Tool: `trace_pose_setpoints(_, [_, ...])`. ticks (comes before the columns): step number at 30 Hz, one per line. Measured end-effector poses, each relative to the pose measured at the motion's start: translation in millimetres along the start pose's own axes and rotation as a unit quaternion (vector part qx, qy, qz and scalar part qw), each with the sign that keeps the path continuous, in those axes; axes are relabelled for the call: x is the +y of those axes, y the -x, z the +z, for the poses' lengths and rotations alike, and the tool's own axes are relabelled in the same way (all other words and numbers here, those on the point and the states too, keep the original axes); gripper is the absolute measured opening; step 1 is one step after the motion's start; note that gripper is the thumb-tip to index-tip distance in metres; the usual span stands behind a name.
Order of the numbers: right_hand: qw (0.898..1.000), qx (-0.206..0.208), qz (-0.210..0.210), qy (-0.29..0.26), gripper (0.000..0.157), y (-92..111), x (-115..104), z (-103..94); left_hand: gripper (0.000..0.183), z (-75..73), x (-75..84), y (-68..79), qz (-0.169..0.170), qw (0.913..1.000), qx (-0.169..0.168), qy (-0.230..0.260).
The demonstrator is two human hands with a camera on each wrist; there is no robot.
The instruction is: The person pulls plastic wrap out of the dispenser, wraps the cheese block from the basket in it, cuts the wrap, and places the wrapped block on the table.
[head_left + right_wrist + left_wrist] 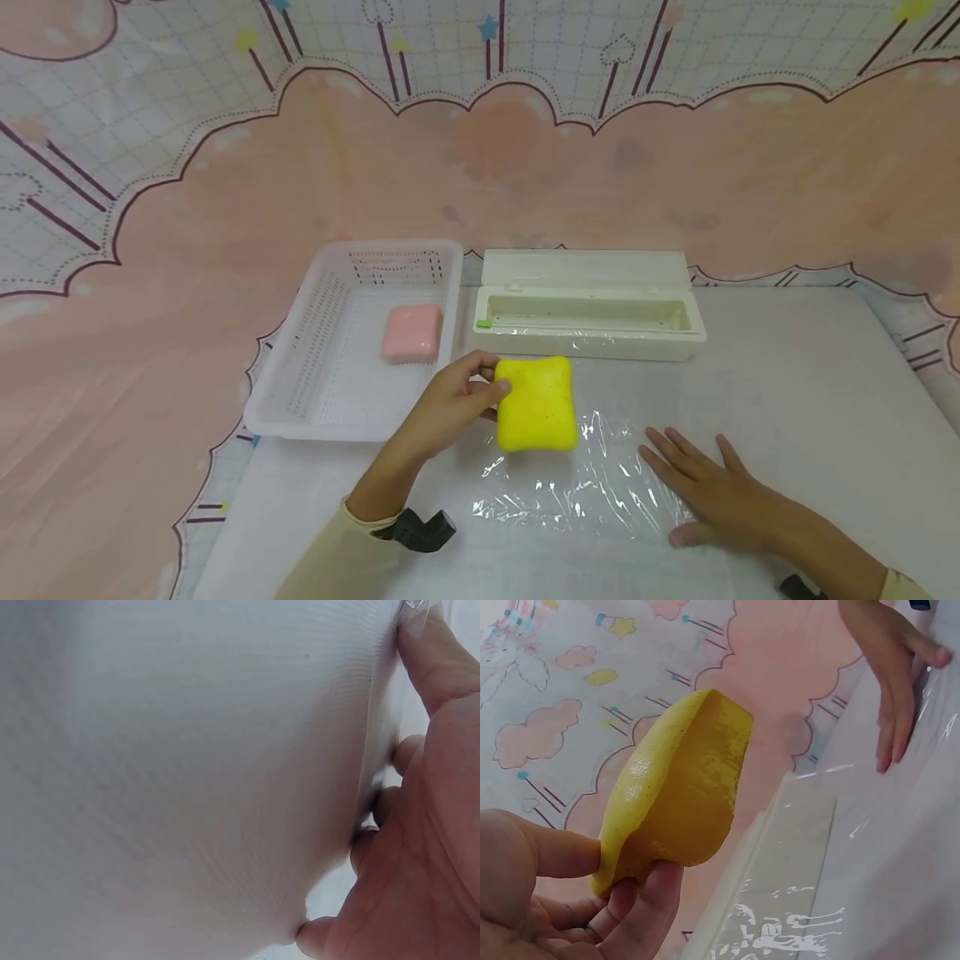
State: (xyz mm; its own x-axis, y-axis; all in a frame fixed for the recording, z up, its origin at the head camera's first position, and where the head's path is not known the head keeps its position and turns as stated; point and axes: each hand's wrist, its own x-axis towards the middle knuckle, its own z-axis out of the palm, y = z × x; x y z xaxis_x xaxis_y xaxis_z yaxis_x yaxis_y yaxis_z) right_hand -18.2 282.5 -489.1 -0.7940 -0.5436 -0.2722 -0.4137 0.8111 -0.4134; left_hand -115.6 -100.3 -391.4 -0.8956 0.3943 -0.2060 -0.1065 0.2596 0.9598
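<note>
My left hand (450,400) pinches the left edge of a yellow pillow-shaped block (536,404) between thumb and fingers. In the left wrist view the block (679,780) shows a bulging speckled face and a hollowed side; its exact kind I cannot tell. Beneath it, a sheet of clear cling film (562,500) lies wrinkled and shiny on the white table. Fingers spread, my right hand (720,492) rests at the film's right edge. Behind the film stands a white cling film dispenser (588,346) with its lid raised.
A white perforated plastic basket (322,429) stands at the left, holding a pink rounded block (412,333). White covering lies over the table (787,375). Behind hangs a cloth (562,183) with a pink cloud pattern.
</note>
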Motion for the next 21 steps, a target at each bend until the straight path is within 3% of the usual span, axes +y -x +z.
trace_pose_setpoints(13, [0.999,-0.035,0.032,-0.01,0.113,-3,-3,-5.2,0.023,34.0,-33.1,-31.6,-0.024,0.9994,-0.017,-0.017])
trace_pose_setpoints(21, [0.998,-0.049,0.048,-0.012,0.114,-5,-5,-6.3,0.023,51.4,-44.1,-40.4,-0.049,0.9977,-0.027,-0.039])
